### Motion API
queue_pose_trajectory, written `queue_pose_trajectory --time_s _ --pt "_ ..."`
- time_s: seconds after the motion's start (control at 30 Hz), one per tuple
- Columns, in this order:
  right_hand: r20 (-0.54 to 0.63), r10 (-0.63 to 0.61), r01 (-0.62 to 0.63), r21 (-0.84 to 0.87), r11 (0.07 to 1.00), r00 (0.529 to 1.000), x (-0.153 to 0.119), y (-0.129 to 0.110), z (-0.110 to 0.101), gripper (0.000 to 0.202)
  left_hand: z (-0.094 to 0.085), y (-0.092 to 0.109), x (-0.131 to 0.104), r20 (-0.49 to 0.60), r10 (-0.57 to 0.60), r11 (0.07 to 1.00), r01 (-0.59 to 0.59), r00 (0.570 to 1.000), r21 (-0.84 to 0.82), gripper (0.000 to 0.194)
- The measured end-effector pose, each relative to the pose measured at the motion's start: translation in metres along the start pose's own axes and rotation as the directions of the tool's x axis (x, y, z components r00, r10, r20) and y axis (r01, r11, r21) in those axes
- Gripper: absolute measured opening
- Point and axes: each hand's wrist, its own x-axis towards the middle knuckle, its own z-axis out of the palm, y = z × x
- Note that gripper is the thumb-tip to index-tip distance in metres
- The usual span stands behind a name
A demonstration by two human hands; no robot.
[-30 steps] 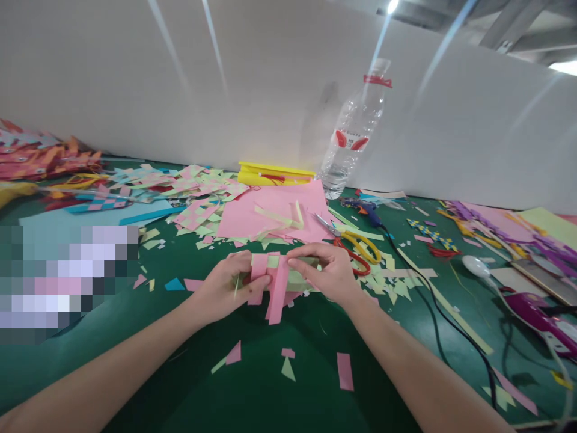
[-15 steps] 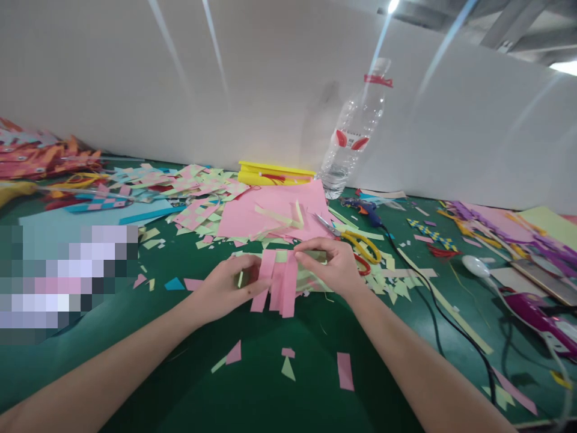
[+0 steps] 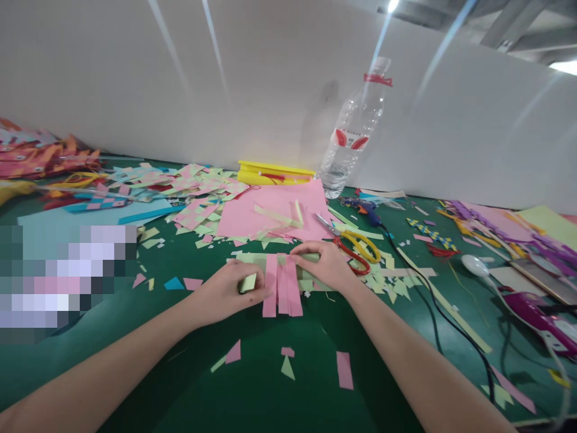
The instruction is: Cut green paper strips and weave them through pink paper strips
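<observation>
Several pink paper strips point(image 3: 283, 291) hang side by side across a pale green strip point(image 3: 252, 258). My left hand point(image 3: 223, 293) has thumb and forefinger closed at the left edge of the pink strips, and a bit of pale green paper point(image 3: 247, 282) shows in the gap between those fingers. At the top right of the strips, my right hand point(image 3: 327, 264) pinches the paper where pink crosses green. Some of its fingertips are hidden behind the paper. Just beyond my right hand lie scissors point(image 3: 360, 246) with yellow and red handles.
Behind the strips lies a pink sheet point(image 3: 274, 204). A clear plastic bottle point(image 3: 356, 129) leans against the wall. To the right are a blue glue gun point(image 3: 367, 210) with a black cord and a magenta device point(image 3: 536, 316). Paper scraps point(image 3: 345, 370) litter the green table point(image 3: 252, 403).
The pink strips have shifted slightly right and sit straighter. More of the green strip shows on the left. My right hand has come slightly left, uncovering the scissors' red handle.
</observation>
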Motion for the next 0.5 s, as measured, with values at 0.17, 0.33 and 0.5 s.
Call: queue_pose_trajectory --time_s 0.17,0.33,0.5 --pt "-0.019 0.034 -0.034 -0.011 0.999 0.999 0.0012 0.0034 0.0005 0.01 -0.0029 0.0043 -0.0013 -0.019 -0.04 0.999 0.04 0.999 -0.015 0.026" --pt "-0.07 0.109 -0.103 0.084 0.991 0.992 0.0025 0.0073 -0.0045 0.015 -0.0038 0.0056 0.0 -0.077 -0.112 0.993 0.113 0.991 0.016 0.032" --pt "-0.064 0.107 -0.102 0.077 0.992 0.992 0.0023 0.0068 -0.0057 0.017 -0.0023 0.0006 0.0018 -0.132 -0.141 0.989 0.145 0.981 0.021 0.032"
